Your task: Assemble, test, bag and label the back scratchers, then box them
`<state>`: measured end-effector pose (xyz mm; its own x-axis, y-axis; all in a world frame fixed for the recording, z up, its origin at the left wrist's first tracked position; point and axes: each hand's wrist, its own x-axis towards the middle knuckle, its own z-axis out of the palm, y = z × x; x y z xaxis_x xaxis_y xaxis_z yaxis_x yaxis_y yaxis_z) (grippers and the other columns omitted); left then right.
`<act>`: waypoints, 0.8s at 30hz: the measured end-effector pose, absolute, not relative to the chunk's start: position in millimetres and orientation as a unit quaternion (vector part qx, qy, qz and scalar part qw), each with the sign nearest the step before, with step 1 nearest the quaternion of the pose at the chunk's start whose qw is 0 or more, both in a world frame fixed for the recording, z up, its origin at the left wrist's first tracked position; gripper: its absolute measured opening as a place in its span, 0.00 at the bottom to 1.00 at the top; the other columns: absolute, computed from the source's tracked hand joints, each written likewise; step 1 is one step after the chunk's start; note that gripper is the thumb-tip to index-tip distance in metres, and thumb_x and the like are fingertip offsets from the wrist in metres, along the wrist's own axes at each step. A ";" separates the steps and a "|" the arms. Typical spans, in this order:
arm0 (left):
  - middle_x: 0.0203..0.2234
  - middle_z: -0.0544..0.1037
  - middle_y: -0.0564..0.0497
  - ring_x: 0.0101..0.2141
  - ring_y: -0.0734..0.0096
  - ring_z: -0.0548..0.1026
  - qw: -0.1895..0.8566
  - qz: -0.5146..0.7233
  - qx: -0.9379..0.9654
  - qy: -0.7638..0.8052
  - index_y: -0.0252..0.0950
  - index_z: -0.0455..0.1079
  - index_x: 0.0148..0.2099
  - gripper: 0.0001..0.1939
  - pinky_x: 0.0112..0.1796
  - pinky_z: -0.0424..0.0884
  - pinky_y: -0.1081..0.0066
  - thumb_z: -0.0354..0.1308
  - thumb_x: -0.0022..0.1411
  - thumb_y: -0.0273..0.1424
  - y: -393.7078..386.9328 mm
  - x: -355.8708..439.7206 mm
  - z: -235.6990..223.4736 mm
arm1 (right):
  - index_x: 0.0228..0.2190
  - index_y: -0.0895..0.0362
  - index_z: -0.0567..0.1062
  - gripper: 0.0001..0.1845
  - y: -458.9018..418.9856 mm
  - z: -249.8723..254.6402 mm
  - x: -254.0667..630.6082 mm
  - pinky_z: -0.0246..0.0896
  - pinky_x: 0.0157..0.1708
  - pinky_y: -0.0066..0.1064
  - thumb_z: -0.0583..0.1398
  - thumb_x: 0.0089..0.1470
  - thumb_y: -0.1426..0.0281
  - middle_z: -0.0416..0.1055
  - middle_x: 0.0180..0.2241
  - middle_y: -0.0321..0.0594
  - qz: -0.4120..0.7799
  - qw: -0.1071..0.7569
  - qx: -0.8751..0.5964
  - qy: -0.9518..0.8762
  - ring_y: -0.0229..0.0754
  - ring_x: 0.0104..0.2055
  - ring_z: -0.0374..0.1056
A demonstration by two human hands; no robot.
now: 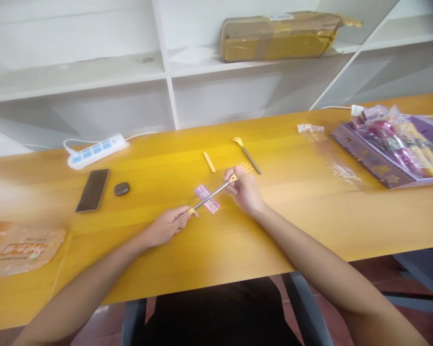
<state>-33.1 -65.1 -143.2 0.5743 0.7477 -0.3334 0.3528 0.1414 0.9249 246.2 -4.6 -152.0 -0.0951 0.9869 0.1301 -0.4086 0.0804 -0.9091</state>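
Observation:
Between my two hands a back scratcher (212,194) with a metal rod is held at a slant above the table. My left hand (171,223) is closed round its yellow handle end, most of which the fingers hide. At the other end, my right hand (246,191) pinches the yellow claw head, whose prongs poke out past the fingers. Below the rod lies a pink and purple card (212,205). Just beyond my right hand rests a second rod with a yellow claw head (248,154), and beside it a loose yellow stick-like piece (209,162).
To the left are a phone (93,191), a small black case (121,189), a white power strip (97,151) and an orange plastic packet (25,247). A purple box (373,163) of wrapped items sits at right, near clear wrappers (344,173). Shelves with a taped parcel (281,38) stand behind.

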 end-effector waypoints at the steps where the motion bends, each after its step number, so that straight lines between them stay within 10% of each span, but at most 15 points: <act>1: 0.25 0.56 0.60 0.24 0.75 0.55 0.619 0.159 0.635 0.433 0.36 0.72 0.57 0.28 0.25 0.56 0.73 0.48 0.77 0.55 -65.0 -32.9 -143.2 | 0.28 0.55 0.77 0.29 -4.6 -152.6 245.8 0.39 0.23 0.30 0.66 0.59 0.41 0.54 0.23 0.31 0.596 0.586 -0.327 -0.441 0.32 0.21 0.49; 24: 0.25 0.58 0.60 0.23 0.76 0.56 0.599 0.167 0.661 0.420 0.36 0.73 0.54 0.26 0.26 0.57 0.73 0.48 0.78 0.53 -65.3 -30.4 -143.0 | 0.28 0.56 0.77 0.30 -22.6 -158.9 228.7 0.41 0.22 0.29 0.64 0.63 0.42 0.55 0.22 0.31 0.613 0.574 -0.320 -0.440 0.31 0.20 0.51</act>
<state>-30.4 -65.3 -143.0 0.5909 0.7560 -0.2818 0.3551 0.0700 0.9322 228.7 -22.6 -158.9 -0.1371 0.9841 0.1130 -0.4218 0.0452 -0.9056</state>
